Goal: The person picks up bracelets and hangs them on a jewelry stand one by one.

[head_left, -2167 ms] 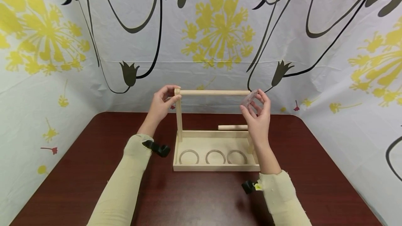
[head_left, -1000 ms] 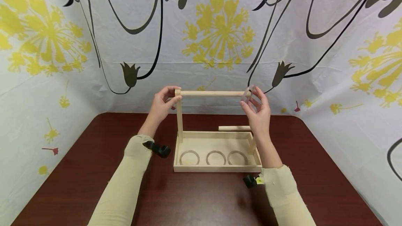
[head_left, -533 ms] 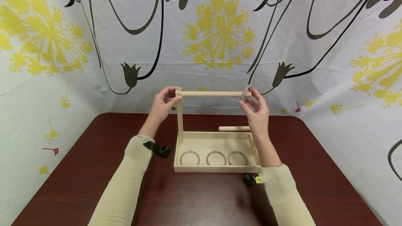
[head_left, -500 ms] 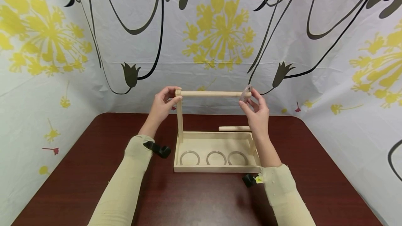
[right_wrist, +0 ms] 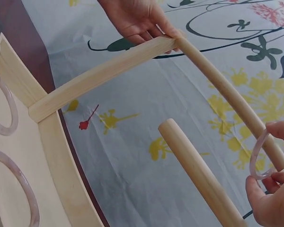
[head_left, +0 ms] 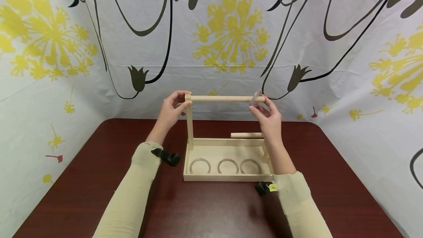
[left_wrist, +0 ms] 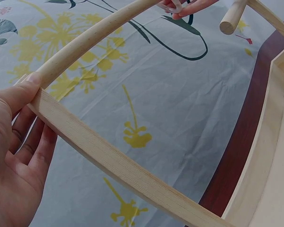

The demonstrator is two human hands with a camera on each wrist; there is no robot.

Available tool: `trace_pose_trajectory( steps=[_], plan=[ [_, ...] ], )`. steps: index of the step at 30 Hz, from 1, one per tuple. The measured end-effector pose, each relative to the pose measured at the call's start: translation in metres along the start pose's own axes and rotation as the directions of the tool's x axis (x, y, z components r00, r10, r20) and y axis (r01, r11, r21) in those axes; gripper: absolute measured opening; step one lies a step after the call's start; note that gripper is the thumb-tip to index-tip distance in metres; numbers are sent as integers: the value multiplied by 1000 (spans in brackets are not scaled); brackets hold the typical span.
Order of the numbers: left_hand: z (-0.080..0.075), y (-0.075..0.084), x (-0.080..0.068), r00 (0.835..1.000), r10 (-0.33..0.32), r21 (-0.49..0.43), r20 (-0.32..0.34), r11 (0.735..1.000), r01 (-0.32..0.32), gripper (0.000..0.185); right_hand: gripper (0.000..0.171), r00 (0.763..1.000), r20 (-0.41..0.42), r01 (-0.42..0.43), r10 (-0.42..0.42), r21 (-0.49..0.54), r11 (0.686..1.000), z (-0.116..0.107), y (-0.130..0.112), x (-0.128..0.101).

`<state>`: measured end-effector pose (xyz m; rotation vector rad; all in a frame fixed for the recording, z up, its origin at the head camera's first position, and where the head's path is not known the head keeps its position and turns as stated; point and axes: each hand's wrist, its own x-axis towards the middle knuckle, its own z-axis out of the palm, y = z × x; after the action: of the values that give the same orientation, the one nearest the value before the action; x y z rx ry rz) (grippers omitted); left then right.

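Ring [head_left: 256,98], clear plastic, slid onto rod [head_left: 224,98]; R hand [head_left: 269,120] pinches it, L hand [head_left: 170,111] steadies post.

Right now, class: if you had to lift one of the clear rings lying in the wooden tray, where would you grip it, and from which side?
Pinch the rim of a clear ring from above, a fingertip inside and a thumb outside. It lies flat on the wooden tray, whose walls block side approaches.

Clear ring [head_left: 256,99] now slipped leftward onto dowel [head_left: 224,98] end, right hand [head_left: 269,120] alongside.
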<state>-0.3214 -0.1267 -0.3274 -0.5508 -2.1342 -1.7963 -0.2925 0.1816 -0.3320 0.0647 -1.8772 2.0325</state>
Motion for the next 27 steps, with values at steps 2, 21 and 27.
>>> trace_pose_trajectory(
  steps=[2, 21, 27],
  plan=[
    [0, 0, 0, 1000, 2, 0, 0, 1000, -2, 34, 56, 1000, 1, -10, 10, 33, 999, 1, -1, 0],
    [1, 1, 1, 1000, 1, 0, 5, 1000, -1, 34, 43, 985, 108, -151, 133, 188, 970, 8, -3, -3],
    [0, 0, 1, 1000, 2, 5, 2, 1000, -2, 33, 41, 984, 122, -151, 130, 177, 973, 11, -2, -3]
  ],
)
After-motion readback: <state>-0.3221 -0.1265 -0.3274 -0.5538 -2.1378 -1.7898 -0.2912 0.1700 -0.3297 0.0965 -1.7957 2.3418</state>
